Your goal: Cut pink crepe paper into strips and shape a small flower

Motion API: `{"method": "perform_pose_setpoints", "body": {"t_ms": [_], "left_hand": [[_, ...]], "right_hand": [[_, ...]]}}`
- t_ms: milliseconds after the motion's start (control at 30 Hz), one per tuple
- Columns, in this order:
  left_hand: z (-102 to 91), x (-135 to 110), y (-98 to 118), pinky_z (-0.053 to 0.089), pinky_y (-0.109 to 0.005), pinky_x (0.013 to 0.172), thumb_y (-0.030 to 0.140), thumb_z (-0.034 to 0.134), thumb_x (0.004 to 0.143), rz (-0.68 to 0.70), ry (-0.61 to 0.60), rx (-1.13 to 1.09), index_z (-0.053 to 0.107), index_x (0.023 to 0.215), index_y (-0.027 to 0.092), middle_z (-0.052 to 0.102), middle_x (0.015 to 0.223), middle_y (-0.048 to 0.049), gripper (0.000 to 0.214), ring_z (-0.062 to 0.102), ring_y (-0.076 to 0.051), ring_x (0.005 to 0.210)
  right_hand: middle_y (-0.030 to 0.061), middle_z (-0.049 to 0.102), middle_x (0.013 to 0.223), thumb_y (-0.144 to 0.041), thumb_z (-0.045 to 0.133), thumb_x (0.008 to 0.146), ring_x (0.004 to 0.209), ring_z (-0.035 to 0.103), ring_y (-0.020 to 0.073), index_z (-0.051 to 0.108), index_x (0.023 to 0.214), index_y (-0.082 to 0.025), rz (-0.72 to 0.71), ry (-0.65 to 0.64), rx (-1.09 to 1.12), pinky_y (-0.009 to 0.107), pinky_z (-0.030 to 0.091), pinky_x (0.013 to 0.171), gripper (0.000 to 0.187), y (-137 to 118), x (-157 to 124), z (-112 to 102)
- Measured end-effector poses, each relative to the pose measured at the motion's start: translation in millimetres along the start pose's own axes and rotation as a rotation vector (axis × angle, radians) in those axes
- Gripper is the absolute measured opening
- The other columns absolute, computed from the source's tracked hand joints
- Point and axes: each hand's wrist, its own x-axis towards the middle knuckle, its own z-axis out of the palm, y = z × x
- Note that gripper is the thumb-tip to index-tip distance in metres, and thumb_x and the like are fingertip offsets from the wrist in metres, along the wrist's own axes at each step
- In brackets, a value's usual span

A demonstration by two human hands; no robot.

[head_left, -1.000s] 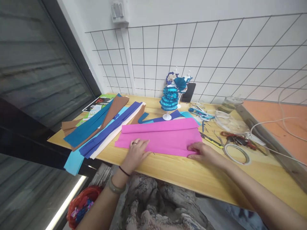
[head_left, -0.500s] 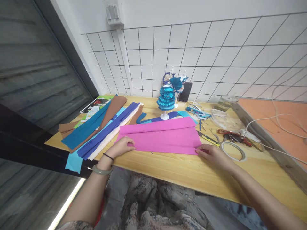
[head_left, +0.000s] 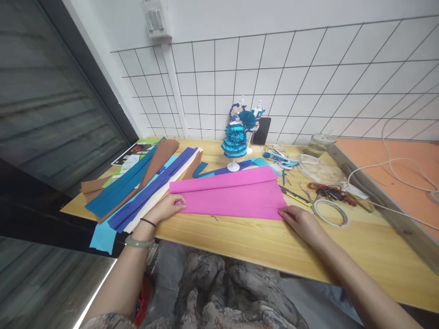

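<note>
A wide sheet of pink crepe paper (head_left: 229, 196) lies on the wooden table (head_left: 240, 242), its far edge folded over in a long band. My left hand (head_left: 167, 206) pinches the sheet's near left corner between thumb and fingers. At the near right corner, my right hand (head_left: 297, 218) grips the paper the same way, so the near edge runs almost straight between the two. Just behind the sheet stands a small dress form (head_left: 235, 141) in a pleated blue paper dress.
Folded crepe strips in teal (head_left: 123, 185), brown and blue lie at the left. On the right are a yellow utility knife (head_left: 297, 196), a tape roll (head_left: 331, 213), scissors (head_left: 281, 159) and a glass jar (head_left: 318, 145). A phone (head_left: 261, 131) leans against the wall grid.
The view has shifted slightly. My left hand has slid a little outward along the near left edge of the pink paper; my right hand keeps its corner.
</note>
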Motion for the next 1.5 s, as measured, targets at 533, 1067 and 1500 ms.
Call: {"method": "perform_pose_setpoints", "body": {"t_ms": [533,1067,1500], "left_hand": [[4.6,-1.1,-1.9,0.044,-0.031,0.084,0.039,0.059,0.069,-0.046,0.111,0.101,0.058,0.112,0.013,0.062,0.108,-0.0091,0.05,0.058,-0.022,0.092],[-8.5,-19.0,-25.6,0.038,-0.033,0.093,0.046,0.06,0.066,-0.104,0.221,0.109,0.056,0.116,0.016,0.06,0.114,-0.009,0.058,0.055,-0.024,0.104],[-11.5,-23.9,-35.3,0.036,-0.035,0.095,0.043,0.057,0.069,-0.1,0.243,0.03,0.049,0.122,0.013,0.055,0.121,-0.0112,0.062,0.053,-0.024,0.106]], "right_hand": [[0.0101,0.067,0.082,-0.045,0.045,0.08,0.074,0.064,0.0232,0.053,0.114,-0.014,0.116,0.186,-0.041,0.033,0.048,0.067,0.046,3.6,-8.0,11.5],[0.0066,0.068,0.079,-0.048,0.048,0.078,0.07,0.064,0.0215,0.052,0.114,-0.016,0.192,0.205,0.015,0.031,0.047,0.064,0.048,5.8,-12.5,11.3],[0.0057,0.067,0.075,-0.046,0.049,0.078,0.067,0.063,0.0214,0.052,0.114,-0.016,0.171,0.21,0.029,0.031,0.047,0.061,0.047,2.9,-16.7,6.0]]}}
